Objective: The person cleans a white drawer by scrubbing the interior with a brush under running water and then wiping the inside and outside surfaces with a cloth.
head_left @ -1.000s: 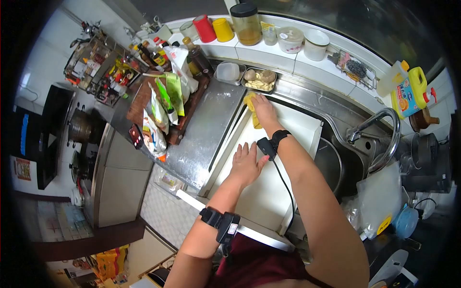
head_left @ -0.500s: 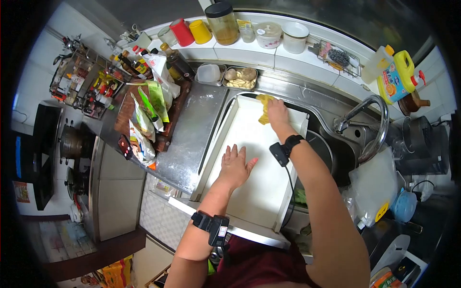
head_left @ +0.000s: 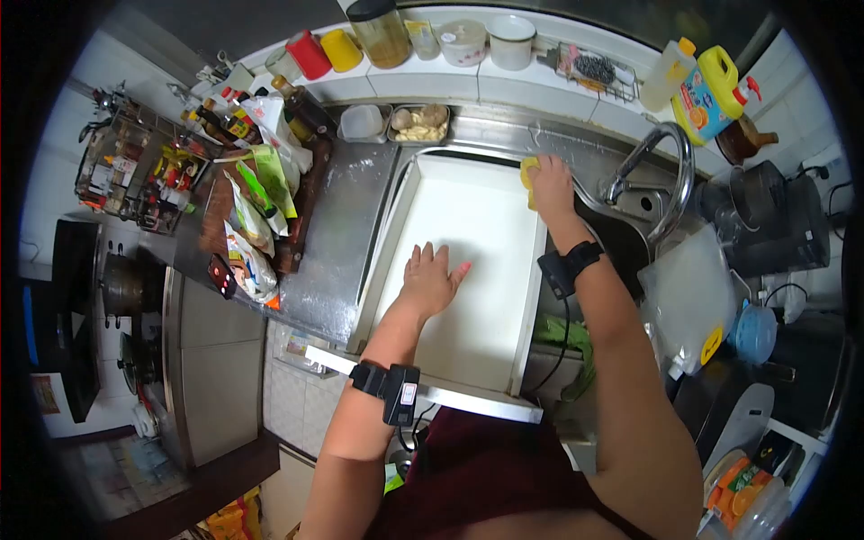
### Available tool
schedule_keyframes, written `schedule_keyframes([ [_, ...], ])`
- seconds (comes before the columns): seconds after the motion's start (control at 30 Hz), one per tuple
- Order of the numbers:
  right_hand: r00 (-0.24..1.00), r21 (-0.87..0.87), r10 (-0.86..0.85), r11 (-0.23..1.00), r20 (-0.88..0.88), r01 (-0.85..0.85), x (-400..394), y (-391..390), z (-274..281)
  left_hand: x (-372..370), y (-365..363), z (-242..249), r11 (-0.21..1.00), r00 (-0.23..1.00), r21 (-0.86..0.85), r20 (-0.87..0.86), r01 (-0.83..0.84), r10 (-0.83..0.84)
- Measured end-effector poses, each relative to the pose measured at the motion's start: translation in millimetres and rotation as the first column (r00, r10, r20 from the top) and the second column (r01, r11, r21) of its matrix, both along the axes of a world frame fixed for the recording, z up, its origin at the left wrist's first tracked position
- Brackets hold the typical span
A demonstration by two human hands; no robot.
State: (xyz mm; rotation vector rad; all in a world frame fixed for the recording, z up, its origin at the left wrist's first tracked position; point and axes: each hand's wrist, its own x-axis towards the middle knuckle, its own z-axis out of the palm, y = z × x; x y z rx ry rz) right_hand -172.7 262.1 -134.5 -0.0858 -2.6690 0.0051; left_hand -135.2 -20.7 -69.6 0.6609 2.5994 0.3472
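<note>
A white drawer-like tray (head_left: 481,367) lies across the sink and the steel counter. Inside it, my left hand (head_left: 430,281) rests on the bottom with its fingers spread and nothing held. At the tray's far right corner, my right hand (head_left: 551,187) grips a yellow cloth (head_left: 528,183) against the rim. Part of the cloth is hidden under the fingers. Both wrists wear black straps with small devices.
A faucet (head_left: 681,171) arches over the sink on the right. Bags on a wooden board (head_left: 297,243) stand left. Behind are a container of peeled food (head_left: 420,132), jars on the ledge and a yellow detergent bottle (head_left: 711,94).
My right hand has moved right with the cloth, from the tray's far edge to its far right corner. My left hand stays spread in the tray. The whole view has shifted slightly.
</note>
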Motion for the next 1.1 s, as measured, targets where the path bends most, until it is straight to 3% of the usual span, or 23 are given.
schedule_keyframes([
  [0.03, 0.991, 0.01, 0.106, 0.994, -0.084, -0.106, 4, 9, -2, -1, -1, -4, 1.0, 1.0, -0.002, 0.003, 0.012, -0.012],
  [0.07, 0.979, -0.181, 0.08, 0.982, 0.19, -0.045, 8, 13, -9, -3, -2, -9, 1.0, 1.0, -0.002, 0.005, 0.024, -0.024],
  [0.17, 0.959, -0.403, 0.205, 0.908, 0.194, -0.113, 32, 16, -28, -2, 1, -7, 0.999, 0.999, -0.012, 0.018, 0.029, -0.029],
  [0.2, 0.946, -0.363, 0.295, 0.902, 0.132, -0.231, 41, 17, -28, -2, 0, -10, 0.999, 0.999, -0.014, 0.02, 0.036, -0.036],
  [0.3, 0.931, -0.39, 0.365, 0.861, 0.024, -0.328, 79, 1, -13, -2, 1, -14, 0.998, 0.998, -0.016, 0.02, 0.058, -0.058],
  [0.33, 0.934, -0.491, 0.356, 0.82, 0.037, -0.294, 96, -9, -4, -2, 1, -12, 0.998, 0.998, -0.015, 0.02, 0.063, -0.063],
  [0.53, 0.896, -0.589, 0.432, 0.753, 0.104, -0.295, 180, -63, 37, 2, 7, -4, 0.996, 0.995, 0.009, 0.055, 0.083, -0.084],
  [0.63, 0.832, -0.62, 0.507, 0.734, 0.227, -0.278, 196, -78, 66, 6, 8, 2, 0.996, 0.991, 0.016, 0.097, 0.092, -0.093],
  [0.73, 0.625, -0.668, 0.623, 0.714, 0.47, -0.21, 196, -87, 76, 5, 9, 2, 0.994, 0.986, 0.004, 0.124, 0.112, -0.112],
  [0.77, 0.521, -0.683, 0.667, 0.702, 0.533, -0.201, 194, -90, 80, 5, 9, 5, 0.993, 0.984, -0.004, 0.13, 0.119, -0.118],
  [0.83, 0.234, -0.777, 0.759, 0.629, 0.608, -0.022, 187, -101, 89, 6, 10, 9, 0.994, 0.984, -0.021, 0.145, 0.105, -0.101],
  [0.87, 0.078, -0.795, 0.792, 0.601, 0.606, 0.08, 184, -105, 91, 7, 10, 12, 0.995, 0.984, -0.029, 0.156, 0.097, -0.091],
  [0.97, -0.021, -0.86, 0.888, 0.451, 0.46, 0.237, 164, -99, 74, 7, 11, 13, 0.994, 0.982, -0.019, 0.16, 0.108, -0.104],
  [1.03, 0.133, -0.909, 0.911, 0.357, 0.39, 0.214, 144, -88, 65, 5, 10, 3, 0.991, 0.979, -0.006, 0.156, 0.135, -0.132],
  [1.1, 0.425, -0.887, 0.785, 0.34, 0.45, 0.312, 117, -75, 64, 5, 9, -2, 0.99, 0.979, 0.01, 0.149, 0.139, -0.139],
])
